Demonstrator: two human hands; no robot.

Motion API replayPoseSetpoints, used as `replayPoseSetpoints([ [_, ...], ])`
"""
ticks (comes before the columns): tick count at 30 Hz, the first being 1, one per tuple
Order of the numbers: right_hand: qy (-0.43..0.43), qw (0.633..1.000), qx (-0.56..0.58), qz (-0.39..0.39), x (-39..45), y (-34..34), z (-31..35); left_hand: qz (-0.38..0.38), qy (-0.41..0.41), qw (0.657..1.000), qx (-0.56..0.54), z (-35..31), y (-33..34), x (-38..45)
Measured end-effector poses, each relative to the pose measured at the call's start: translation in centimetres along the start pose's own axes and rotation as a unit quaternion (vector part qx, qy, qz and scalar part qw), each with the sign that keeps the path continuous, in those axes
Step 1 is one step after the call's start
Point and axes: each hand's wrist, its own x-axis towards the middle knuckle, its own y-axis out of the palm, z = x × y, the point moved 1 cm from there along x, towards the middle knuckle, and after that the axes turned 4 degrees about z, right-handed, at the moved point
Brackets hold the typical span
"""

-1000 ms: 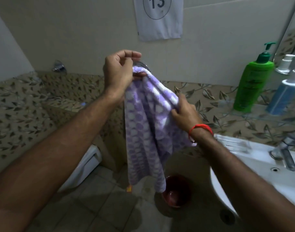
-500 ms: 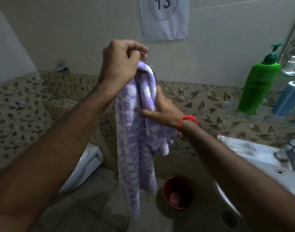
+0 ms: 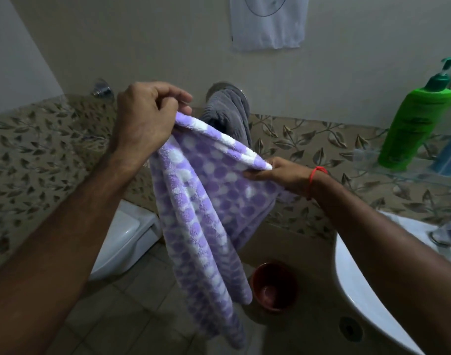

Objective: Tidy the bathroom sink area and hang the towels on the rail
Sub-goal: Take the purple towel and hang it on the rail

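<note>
Left hand (image 3: pixel 145 116): fingers curled, pinching the upper corner of the purple-and-white towel (image 3: pixel 206 201). From this grip the towel's top hem runs down and to the right to the right hand (image 3: pixel 278 172), which pinches the other end of the hem between thumb and fingers; a red thread (image 3: pixel 314 175) circles that wrist. The towel's long axis hangs downward below both hands, lower end trailing toward the floor, in loose folds. Just beyond the left hand's fingertips and above the hem, a grey towel (image 3: pixel 227 116) is draped over a wall-mounted rail fitting; the purple towel does not rest on it. Above the hands, a paper sheet (image 3: pixel 268 24) on the wall shows a partial circle; its writing is cut off and unreadable. Right of the right hand, a green pump bottle (image 3: pixel 416 124); label illegible. Below the right forearm, the white sink (image 3: pixel 355 285)
</note>
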Motion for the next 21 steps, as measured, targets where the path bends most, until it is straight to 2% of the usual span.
replayPoseSetpoints([
  [5,0.031,0.991,-0.009,0.130,-0.5,3.6,-1.2,0.034,-0.008,0.998,-0.044,-2.5,-1.0,-1.0],
  [8,0.012,0.984,-0.126,0.123,-0.1,5.8,-2.0,0.149,0.026,0.985,-0.086,-4.5,-1.5,-2.4],
  [10,-0.005,0.984,-0.124,0.130,-0.1,6.6,-2.1,0.215,0.041,0.970,-0.109,-4.8,-2.0,-3.6],
  [11,-0.019,0.985,-0.119,0.125,0.0,6.5,-2.4,0.220,0.039,0.968,-0.111,-4.5,-2.4,-3.9],
  [14,-0.085,0.993,-0.076,0.037,0.3,5.1,-3.2,0.183,-0.016,0.979,-0.085,-1.6,-4.1,-3.9],
  [17,-0.133,0.988,0.043,-0.061,0.6,2.4,-1.8,0.177,-0.089,0.980,-0.027,3.0,-4.7,-4.1],
  [21,-0.208,0.963,0.127,-0.115,0.5,0.9,4.4,0.210,-0.095,0.973,-0.018,8.6,-3.0,-6.2],
])
